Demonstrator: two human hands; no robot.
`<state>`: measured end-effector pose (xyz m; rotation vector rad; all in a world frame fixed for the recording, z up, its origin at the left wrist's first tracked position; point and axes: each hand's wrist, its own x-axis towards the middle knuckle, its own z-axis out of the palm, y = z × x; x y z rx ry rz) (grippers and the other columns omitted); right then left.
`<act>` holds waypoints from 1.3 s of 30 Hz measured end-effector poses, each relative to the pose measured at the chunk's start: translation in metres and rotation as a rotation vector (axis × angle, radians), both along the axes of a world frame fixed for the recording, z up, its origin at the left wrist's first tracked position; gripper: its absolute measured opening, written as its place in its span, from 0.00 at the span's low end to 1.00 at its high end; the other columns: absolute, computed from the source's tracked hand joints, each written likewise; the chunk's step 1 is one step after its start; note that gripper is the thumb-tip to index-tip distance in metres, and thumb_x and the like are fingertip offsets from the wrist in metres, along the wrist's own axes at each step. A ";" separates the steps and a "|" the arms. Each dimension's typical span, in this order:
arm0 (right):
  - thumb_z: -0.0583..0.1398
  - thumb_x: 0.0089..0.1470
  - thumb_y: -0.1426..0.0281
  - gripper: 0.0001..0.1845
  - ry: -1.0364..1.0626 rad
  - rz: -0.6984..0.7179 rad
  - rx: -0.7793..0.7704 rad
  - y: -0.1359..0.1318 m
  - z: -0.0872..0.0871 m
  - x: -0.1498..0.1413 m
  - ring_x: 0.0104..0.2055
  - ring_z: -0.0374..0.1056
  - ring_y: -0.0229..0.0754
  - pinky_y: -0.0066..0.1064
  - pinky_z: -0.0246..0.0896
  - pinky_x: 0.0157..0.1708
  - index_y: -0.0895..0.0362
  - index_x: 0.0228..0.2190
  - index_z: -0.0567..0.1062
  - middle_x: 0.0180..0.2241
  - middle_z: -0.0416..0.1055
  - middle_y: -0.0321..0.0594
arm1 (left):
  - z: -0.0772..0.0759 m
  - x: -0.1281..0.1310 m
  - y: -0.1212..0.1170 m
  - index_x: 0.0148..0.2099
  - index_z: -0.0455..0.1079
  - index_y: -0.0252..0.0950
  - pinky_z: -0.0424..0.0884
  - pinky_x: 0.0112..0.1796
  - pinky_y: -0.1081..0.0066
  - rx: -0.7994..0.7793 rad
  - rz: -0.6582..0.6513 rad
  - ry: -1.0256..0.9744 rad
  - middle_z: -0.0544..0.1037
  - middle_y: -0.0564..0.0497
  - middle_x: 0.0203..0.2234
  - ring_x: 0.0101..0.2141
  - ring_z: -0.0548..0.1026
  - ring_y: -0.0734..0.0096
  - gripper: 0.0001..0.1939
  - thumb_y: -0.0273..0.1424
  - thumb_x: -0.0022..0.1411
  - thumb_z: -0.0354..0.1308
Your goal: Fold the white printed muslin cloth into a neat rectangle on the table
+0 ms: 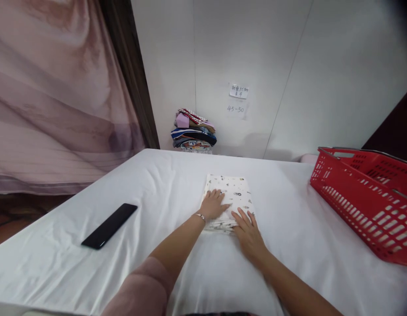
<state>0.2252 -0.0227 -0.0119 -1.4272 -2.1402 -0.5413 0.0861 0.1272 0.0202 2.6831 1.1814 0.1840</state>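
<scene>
A white cloth with small dark printed figures (234,186) lies folded into a neat rectangle in the middle of the table, its layered edges showing at the near side. My left hand (214,205) rests flat on the cloth's left part, fingers stretched out, a bracelet at the wrist. At the near right corner my right hand (249,232) touches the cloth with its fingers spread. Neither hand grips anything. Parts of the print are hidden under my fingers.
A white sheet (150,188) covers the table. A flat black object (110,226) lies to the left. On the right stands a red perforated basket (364,202). Several folded fabrics (194,129) are stacked beyond the far edge, below paper notes (238,98) on the wall. A pinkish curtain (58,96) hangs left.
</scene>
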 end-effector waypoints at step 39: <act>0.46 0.57 0.56 0.31 0.374 -0.482 -0.691 0.159 0.009 0.074 0.66 0.31 0.50 0.50 0.35 0.60 0.53 0.60 0.53 0.65 0.36 0.38 | -0.017 -0.007 -0.001 0.60 0.59 0.36 0.46 0.58 0.50 0.249 0.019 -0.087 0.59 0.44 0.59 0.60 0.53 0.55 0.28 0.46 0.64 0.39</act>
